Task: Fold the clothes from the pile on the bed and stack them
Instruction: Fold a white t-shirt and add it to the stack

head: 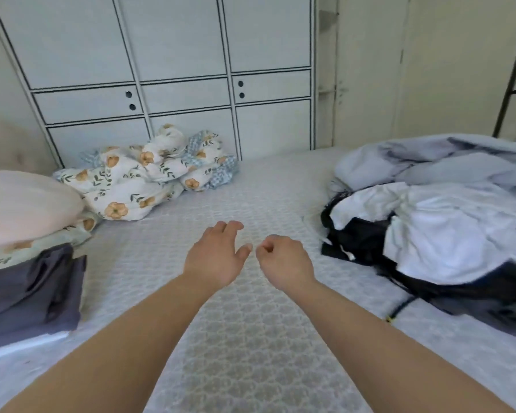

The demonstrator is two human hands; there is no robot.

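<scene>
A loose pile of clothes [447, 222] lies on the right of the bed: white pieces on top, black and pale blue ones under and behind. On the left edge sits a folded dark grey garment [30, 290]. Both my arms reach out over the middle of the mattress. My left hand [216, 257] hovers palm down with relaxed, slightly bent fingers and holds nothing. My right hand [283, 260] is beside it with its fingers curled in, also holding nothing. Neither hand touches any clothing.
The bed [251, 338] has a pale patterned cover. A crumpled floral blanket [149, 174] lies at the far side against a white wardrobe [176, 70]. A pink pillow [24, 204] rests at the left on floral bedding. A dark metal frame [513, 67] stands at far right.
</scene>
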